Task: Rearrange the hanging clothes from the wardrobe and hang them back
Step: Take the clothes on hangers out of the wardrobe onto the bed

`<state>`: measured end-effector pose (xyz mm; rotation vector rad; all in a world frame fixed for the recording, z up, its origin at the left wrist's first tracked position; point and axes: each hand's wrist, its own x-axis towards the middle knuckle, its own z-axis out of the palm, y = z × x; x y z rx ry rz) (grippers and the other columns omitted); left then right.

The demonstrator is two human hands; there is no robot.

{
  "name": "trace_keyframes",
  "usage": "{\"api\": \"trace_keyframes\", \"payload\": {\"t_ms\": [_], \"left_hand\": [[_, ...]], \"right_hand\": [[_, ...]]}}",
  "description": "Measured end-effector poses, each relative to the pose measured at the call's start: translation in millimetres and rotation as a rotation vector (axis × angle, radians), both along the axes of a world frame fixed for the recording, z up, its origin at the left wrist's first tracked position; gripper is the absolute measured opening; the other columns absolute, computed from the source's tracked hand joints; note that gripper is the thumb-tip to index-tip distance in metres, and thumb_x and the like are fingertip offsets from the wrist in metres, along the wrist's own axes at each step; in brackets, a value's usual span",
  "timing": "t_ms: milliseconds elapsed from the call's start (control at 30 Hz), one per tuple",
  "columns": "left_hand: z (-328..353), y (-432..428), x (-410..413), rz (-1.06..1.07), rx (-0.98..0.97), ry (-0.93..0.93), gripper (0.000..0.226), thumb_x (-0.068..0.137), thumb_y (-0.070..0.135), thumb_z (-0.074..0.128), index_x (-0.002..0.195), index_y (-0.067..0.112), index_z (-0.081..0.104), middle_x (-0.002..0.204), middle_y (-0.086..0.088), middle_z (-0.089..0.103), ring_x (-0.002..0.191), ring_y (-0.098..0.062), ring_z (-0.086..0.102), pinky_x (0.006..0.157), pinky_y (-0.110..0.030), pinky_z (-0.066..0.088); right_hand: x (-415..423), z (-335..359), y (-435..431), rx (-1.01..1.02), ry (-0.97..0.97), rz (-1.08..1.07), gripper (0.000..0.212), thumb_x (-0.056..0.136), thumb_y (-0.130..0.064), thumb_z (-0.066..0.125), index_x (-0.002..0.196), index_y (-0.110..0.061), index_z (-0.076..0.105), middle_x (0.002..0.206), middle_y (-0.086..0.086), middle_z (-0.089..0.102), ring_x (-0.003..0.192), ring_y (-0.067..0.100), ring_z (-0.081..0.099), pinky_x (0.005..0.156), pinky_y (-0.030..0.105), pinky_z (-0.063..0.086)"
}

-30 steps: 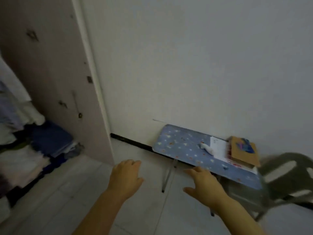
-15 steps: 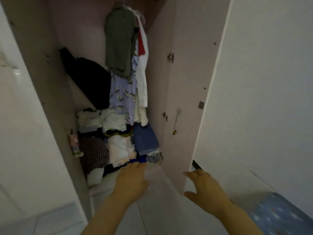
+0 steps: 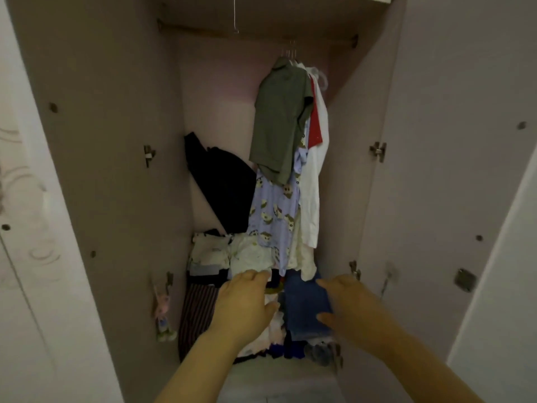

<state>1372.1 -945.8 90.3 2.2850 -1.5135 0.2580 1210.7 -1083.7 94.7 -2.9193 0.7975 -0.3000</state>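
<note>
The open wardrobe fills the view. From its wooden rail [image 3: 220,32] hang several clothes bunched at the right: an olive green shirt [image 3: 279,117] in front, a pale blue printed garment [image 3: 273,216] below it, a red piece [image 3: 315,123] and a white shirt [image 3: 312,193] behind. A black garment [image 3: 223,184] leans against the back wall. My left hand [image 3: 242,306] and my right hand [image 3: 353,309] are stretched forward, low, in front of the folded pile; both have relaxed fingers and hold nothing.
Folded clothes are stacked on the wardrobe floor: white items [image 3: 229,254], a striped piece [image 3: 197,315], blue jeans [image 3: 305,306]. Both doors stand open, left door [image 3: 87,170] and right door [image 3: 436,170]. An empty wire hanger hook [image 3: 235,16] hangs at the rail's left.
The view has swung left from a small blue table to face the wardrobe squarely. Both hands stayed stretched forward and empty, now in front of the folded pile.
</note>
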Motion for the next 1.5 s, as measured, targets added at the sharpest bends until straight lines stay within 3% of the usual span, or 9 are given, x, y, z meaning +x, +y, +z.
{"api": "trace_keyframes", "payload": {"t_ms": [167,333,533,767,1033,1200,1367,1500], "left_hand": [[23.1,-68.4,77.5,0.025,-0.064,0.002,0.057,0.092,0.046,0.047,0.143,0.028,0.027,0.141,0.005,0.039,0.125,-0.013,0.038,0.099,-0.024,0.029],[59.8,-138.0,147.6,0.012,-0.165,-0.014,0.050,0.093,0.041,0.047,0.139,0.028,0.033,0.138,0.006,0.042,0.122,-0.011,0.040,0.097,-0.022,0.032],[102.7,-225.3,208.5,0.005,-0.299,0.016,0.054,0.093,0.040,0.048,0.142,0.024,0.032,0.138,0.001,0.043,0.123,-0.015,0.040,0.097,-0.024,0.033],[156.1,-317.9,269.1,0.078,-0.502,-0.028,0.057,0.090,0.042,0.053,0.141,0.024,0.035,0.138,0.001,0.044,0.123,-0.019,0.041,0.100,-0.032,0.037],[214.8,-395.7,332.1,0.100,-0.685,-0.070,0.056,0.090,0.043,0.053,0.140,0.027,0.035,0.138,0.005,0.043,0.123,-0.012,0.041,0.099,-0.026,0.035],[249.4,-439.8,375.5,0.069,-0.751,-0.057,0.055,0.089,0.041,0.055,0.138,0.026,0.038,0.136,0.003,0.045,0.122,-0.015,0.044,0.102,-0.033,0.038],[274.5,-482.7,416.8,-0.012,-0.792,-0.058,0.055,0.088,0.041,0.056,0.138,0.025,0.040,0.133,0.001,0.047,0.120,-0.015,0.045,0.100,-0.028,0.038],[287.9,-507.5,449.4,-0.052,-0.812,-0.088,0.055,0.088,0.043,0.054,0.138,0.026,0.038,0.136,0.004,0.044,0.123,-0.013,0.042,0.100,-0.025,0.034]], "right_hand": [[80.3,27.7,-72.2,-0.019,-0.111,0.020,0.056,0.089,-0.041,0.058,0.139,-0.026,0.038,0.131,0.001,0.048,0.115,0.012,0.045,0.087,0.005,0.023],[148.2,63.4,-139.1,-0.083,-0.148,0.018,0.062,0.091,-0.042,0.054,0.144,-0.029,0.025,0.137,-0.004,0.039,0.121,0.009,0.039,0.089,0.004,0.020],[222.8,119.8,-209.7,-0.160,-0.217,0.037,0.056,0.092,-0.038,0.054,0.142,-0.026,0.034,0.133,0.002,0.044,0.120,0.017,0.043,0.096,0.021,0.033],[306.9,186.5,-297.0,-0.266,-0.373,0.162,0.061,0.090,-0.034,0.059,0.144,-0.024,0.033,0.138,0.005,0.042,0.125,0.022,0.040,0.104,0.030,0.035],[391.1,279.5,-374.2,-0.517,-0.514,0.226,0.057,0.091,-0.029,0.055,0.144,-0.023,0.032,0.135,0.006,0.040,0.122,0.025,0.039,0.100,0.032,0.036],[434.9,335.2,-409.4,-0.662,-0.618,0.188,0.055,0.092,-0.027,0.054,0.143,-0.020,0.034,0.135,0.007,0.039,0.123,0.026,0.038,0.100,0.035,0.036],[469.0,376.2,-451.3,-0.723,-0.652,0.095,0.060,0.091,-0.027,0.056,0.145,-0.018,0.031,0.138,0.007,0.036,0.127,0.026,0.035,0.104,0.036,0.034],[486.5,391.4,-489.0,-0.850,-0.620,-0.061,0.072,0.087,-0.039,0.061,0.146,-0.018,0.026,0.143,0.007,0.034,0.130,0.027,0.035,0.109,0.035,0.025]]}}
